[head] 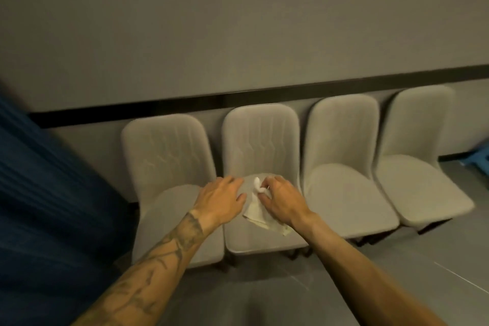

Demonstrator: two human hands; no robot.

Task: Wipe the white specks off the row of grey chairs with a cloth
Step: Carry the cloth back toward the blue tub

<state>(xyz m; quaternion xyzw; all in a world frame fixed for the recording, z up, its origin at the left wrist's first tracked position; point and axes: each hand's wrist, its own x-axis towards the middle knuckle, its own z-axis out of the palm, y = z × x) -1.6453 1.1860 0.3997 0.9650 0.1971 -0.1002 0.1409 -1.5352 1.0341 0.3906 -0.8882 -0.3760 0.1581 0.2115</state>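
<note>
The whole view is a little soft, and you cannot make out any white specks on the row of grey chairs (341, 135). Most of the cloth (255, 216) is hidden under your right hand (280, 202). What shows is a pale crumpled piece lying on the seat of the second chair from the left (260, 137), with a white fold standing up where your thumb and curled fingers pinch it. Your left hand (221, 200) lies just beside the cloth, fingers straight and spread, flat near that seat's left edge, holding nothing. The chair legs are dark and mostly hidden beneath the seats. A blurred dark blue curtain (39, 193) fills the left edge. A blue object (480, 156) at the right edge is cut off, with too little showing to name it. Four chairs stand side by side, backs to a plain grey wall (238, 21), where a black band (291, 91) runs just behind their tops. The floor (264, 299) is grey.
</note>
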